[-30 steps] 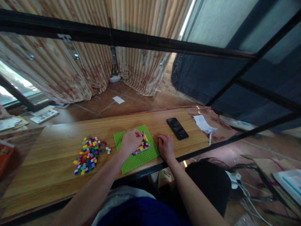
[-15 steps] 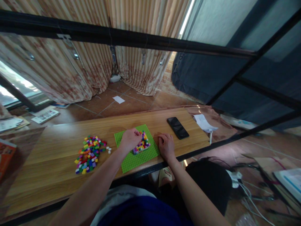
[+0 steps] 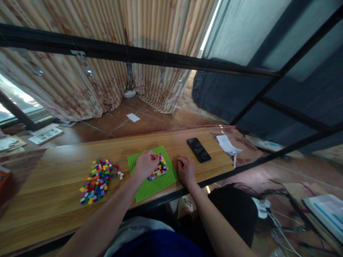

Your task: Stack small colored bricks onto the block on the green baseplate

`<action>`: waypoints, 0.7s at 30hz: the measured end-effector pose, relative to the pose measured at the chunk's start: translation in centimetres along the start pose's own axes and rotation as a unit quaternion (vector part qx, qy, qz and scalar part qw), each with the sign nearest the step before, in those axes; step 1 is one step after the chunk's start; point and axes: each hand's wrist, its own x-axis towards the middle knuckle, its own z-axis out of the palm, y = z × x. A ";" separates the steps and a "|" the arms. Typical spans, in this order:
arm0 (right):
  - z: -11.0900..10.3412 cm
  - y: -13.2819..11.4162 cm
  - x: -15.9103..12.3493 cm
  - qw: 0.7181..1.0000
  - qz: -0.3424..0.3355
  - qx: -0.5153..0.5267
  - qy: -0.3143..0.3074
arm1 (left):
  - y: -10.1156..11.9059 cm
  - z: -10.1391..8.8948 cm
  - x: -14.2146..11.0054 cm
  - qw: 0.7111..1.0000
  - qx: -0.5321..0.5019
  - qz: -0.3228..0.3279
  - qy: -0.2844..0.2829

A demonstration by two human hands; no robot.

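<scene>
A green studded baseplate (image 3: 157, 184) lies on the wooden table (image 3: 53, 200) near its front edge. A patch of small coloured bricks (image 3: 160, 168) is stuck on the plate. My left hand (image 3: 145, 165) rests on the plate with its fingers curled and pinched at the patch's far edge; what they hold is hidden. My right hand (image 3: 186, 170) lies on the table just right of the plate, fingers curled, touching the plate's edge. A loose pile of coloured bricks (image 3: 96, 180) sits to the left of the plate.
A black phone (image 3: 198, 150) lies right of the plate, with white paper (image 3: 226, 144) beyond it at the table's end. A black metal bar (image 3: 134, 53) crosses the view. Cables and a book lie on the floor at right.
The view has tilted slightly, so everything sits lower in the frame. My left hand stays pinched at the brick patch; the right hand has not moved on the table.
</scene>
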 end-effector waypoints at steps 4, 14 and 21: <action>-2.0 1.2 2.1 0.996 0.056 -0.013 0.071 | -0.4 0.0 0.3 1.000 0.003 0.013 0.000; -6.0 7.5 7.3 0.961 0.189 -0.199 -0.019 | -0.6 -0.1 0.6 0.999 -0.015 -0.013 -0.025; -5.4 8.3 8.7 0.958 0.205 -0.191 -0.063 | -1.3 0.2 0.8 0.998 -0.046 -0.024 -0.019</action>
